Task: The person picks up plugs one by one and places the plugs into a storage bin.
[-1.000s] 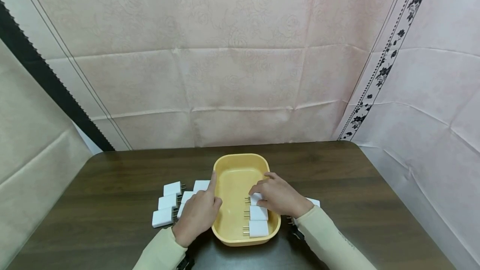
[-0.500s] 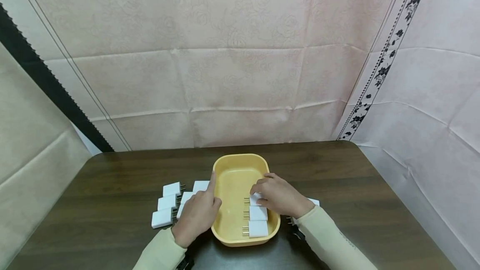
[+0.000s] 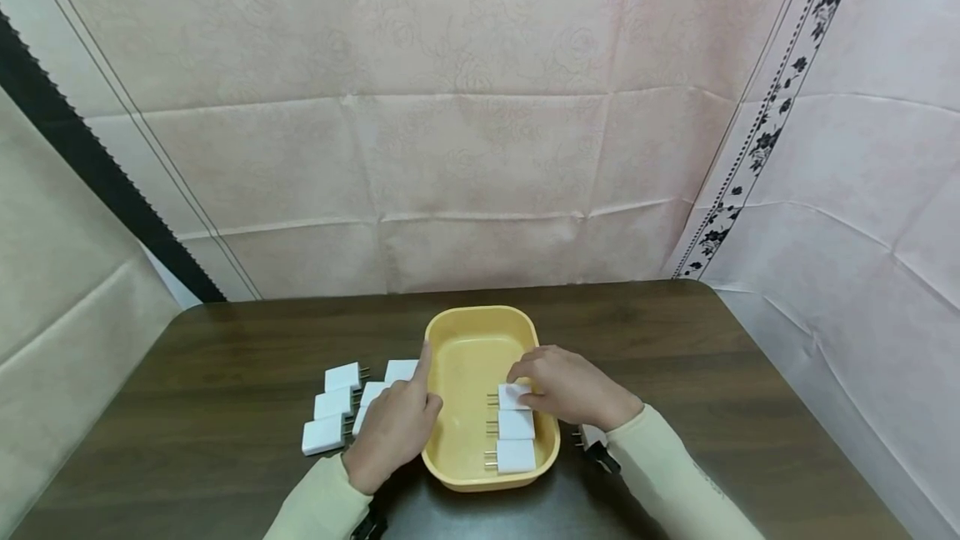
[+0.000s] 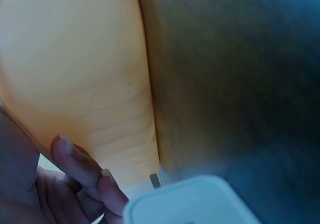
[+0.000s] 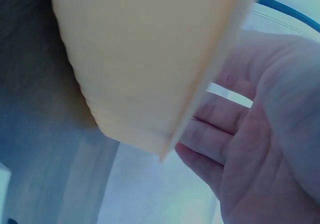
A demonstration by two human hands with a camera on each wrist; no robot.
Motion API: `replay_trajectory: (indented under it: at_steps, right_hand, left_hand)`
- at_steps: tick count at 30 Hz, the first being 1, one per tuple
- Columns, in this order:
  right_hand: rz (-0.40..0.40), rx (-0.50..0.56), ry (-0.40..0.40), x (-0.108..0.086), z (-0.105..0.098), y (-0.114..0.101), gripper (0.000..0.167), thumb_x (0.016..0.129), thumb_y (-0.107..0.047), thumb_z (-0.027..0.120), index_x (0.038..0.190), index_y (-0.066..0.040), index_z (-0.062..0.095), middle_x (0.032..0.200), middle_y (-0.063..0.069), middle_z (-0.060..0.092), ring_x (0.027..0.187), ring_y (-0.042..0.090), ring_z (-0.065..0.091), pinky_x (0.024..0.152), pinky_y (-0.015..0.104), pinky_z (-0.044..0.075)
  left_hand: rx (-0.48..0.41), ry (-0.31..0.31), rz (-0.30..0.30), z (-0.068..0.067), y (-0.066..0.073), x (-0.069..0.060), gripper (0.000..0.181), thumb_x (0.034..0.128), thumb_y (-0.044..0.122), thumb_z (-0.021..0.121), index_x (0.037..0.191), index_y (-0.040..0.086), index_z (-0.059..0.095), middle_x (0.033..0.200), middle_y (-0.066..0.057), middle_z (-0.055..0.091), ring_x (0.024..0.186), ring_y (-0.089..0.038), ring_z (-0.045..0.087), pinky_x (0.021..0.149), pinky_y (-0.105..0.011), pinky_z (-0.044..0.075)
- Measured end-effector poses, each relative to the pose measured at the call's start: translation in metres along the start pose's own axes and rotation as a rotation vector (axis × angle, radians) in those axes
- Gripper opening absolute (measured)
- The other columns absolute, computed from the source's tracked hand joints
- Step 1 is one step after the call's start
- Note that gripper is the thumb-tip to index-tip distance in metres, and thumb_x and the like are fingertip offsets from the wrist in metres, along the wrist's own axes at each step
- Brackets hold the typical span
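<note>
Head view: the yellow tray (image 3: 465,407) stood at lower centre on the table (image 3: 247,382), between the hands. The left hand (image 3: 393,426) lay at its left side, released, index finger straight along the rim. The right hand (image 3: 573,388) reached over the right rim, bent fingers at the farthest plug (image 3: 512,396) of three inside; whether it grasped that plug could not be told. More plugs (image 3: 322,436) lay at lower left. Left wrist view: the tray filled the upper left; loosely bent fingers showed at lower left, a near plug (image 4: 187,204) at bottom centre. Right wrist view: the hand occupied the right, its fingertips hidden behind the tray.
</note>
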State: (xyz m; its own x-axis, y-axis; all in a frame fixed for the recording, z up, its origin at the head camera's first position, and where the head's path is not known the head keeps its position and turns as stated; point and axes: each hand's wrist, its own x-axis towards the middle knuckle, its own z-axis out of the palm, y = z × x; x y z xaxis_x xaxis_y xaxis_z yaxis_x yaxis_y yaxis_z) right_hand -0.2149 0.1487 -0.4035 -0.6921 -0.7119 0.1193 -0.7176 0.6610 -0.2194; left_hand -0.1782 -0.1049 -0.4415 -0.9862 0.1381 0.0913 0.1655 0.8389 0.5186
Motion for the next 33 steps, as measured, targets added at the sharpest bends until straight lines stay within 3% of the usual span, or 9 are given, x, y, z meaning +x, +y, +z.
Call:
replay_trajectory:
  at_steps: [9, 16, 26, 33]
  right_hand:
    - [0.091, 0.033, -0.002, -0.004, -0.014, -0.001, 0.023, 0.091, -0.017, 0.075, 0.112, -0.008, 0.075, 0.114, 0.005, 0.073, 0.106, 0.019, 0.069, 0.091, 0.040, 0.056]
    - [0.093, 0.019, 0.048, -0.012, -0.024, 0.004, 0.025, 0.089, -0.018, 0.078, 0.112, -0.008, 0.075, 0.113, 0.004, 0.073, 0.104, 0.020, 0.068, 0.089, 0.039, 0.056]
    - [0.150, 0.074, 0.054, -0.018, -0.030, 0.018, 0.032, 0.093, -0.021, 0.073, 0.123, -0.009, 0.070, 0.119, 0.005, 0.073, 0.108, 0.022, 0.071, 0.092, 0.043, 0.056]
    - [0.208, 0.105, -0.017, -0.024, -0.032, 0.029, 0.027, 0.093, -0.021, 0.074, 0.117, -0.011, 0.072, 0.113, 0.002, 0.075, 0.105, 0.020, 0.071, 0.092, 0.043, 0.056]
  left_hand:
    - [-0.007, 0.003, 0.005, -0.001, 0.001, -0.001, 0.072, 0.0996, 0.013, 0.052, 0.163, 0.010, 0.017, 0.054, 0.002, 0.047, 0.041, -0.011, 0.042, 0.042, -0.027, 0.034]
    - [-0.011, -0.010, -0.001, -0.002, 0.002, 0.000, 0.073, 0.1001, 0.014, 0.052, 0.163, 0.010, 0.015, 0.054, 0.002, 0.047, 0.041, -0.012, 0.043, 0.042, -0.027, 0.035]
    - [-0.012, -0.015, -0.013, -0.002, 0.001, -0.001, 0.073, 0.0995, 0.014, 0.052, 0.163, 0.010, 0.016, 0.054, 0.002, 0.048, 0.041, -0.012, 0.043, 0.042, -0.028, 0.035]
    - [-0.014, -0.016, -0.009, -0.001, 0.001, 0.000, 0.073, 0.0995, 0.014, 0.052, 0.163, 0.010, 0.016, 0.054, 0.002, 0.048, 0.041, -0.012, 0.043, 0.042, -0.028, 0.035]
